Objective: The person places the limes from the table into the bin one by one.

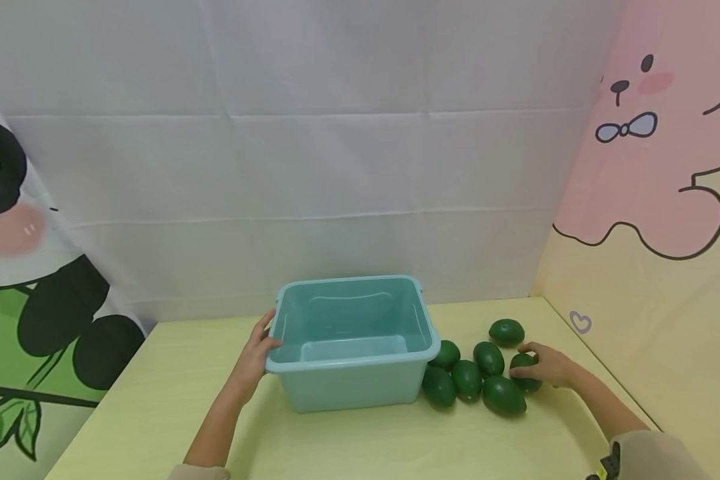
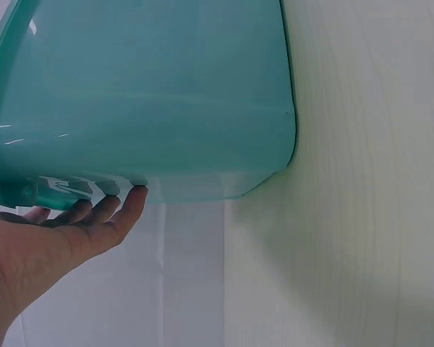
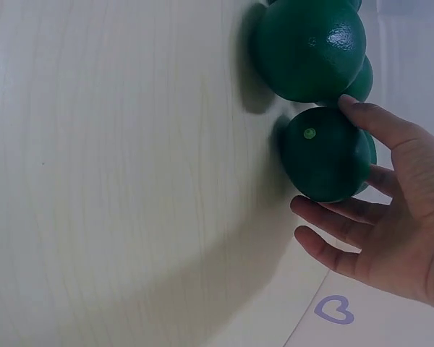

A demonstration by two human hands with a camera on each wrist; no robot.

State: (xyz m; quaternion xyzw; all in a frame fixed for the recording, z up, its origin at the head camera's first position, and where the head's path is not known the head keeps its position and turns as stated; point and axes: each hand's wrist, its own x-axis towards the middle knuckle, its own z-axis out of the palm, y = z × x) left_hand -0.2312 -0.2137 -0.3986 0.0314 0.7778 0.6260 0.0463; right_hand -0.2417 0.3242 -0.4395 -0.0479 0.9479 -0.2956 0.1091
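Note:
A light teal plastic basin [image 1: 354, 383] stands on the table with its inside showing bare. My left hand [image 1: 253, 360] grips its left rim, thumb over the edge; in the left wrist view the fingers [image 2: 132, 210] lie along the outer wall. To the right of the basin, several dark green avocados [image 1: 504, 396] lie in a loose cluster. My right hand [image 1: 551, 367] holds the rightmost avocado [image 1: 523, 381] between thumb and fingers. The right wrist view shows that avocado [image 3: 324, 155] with its pale stem end, close beside another avocado [image 3: 311, 47].
The pale yellow table [image 1: 384, 443] meets a white cloth backdrop [image 1: 336, 167] behind the basin. A panel with a pink bear [image 1: 654, 180] borders the right side. On the left hangs a panel with a panda drawing [image 1: 60, 320].

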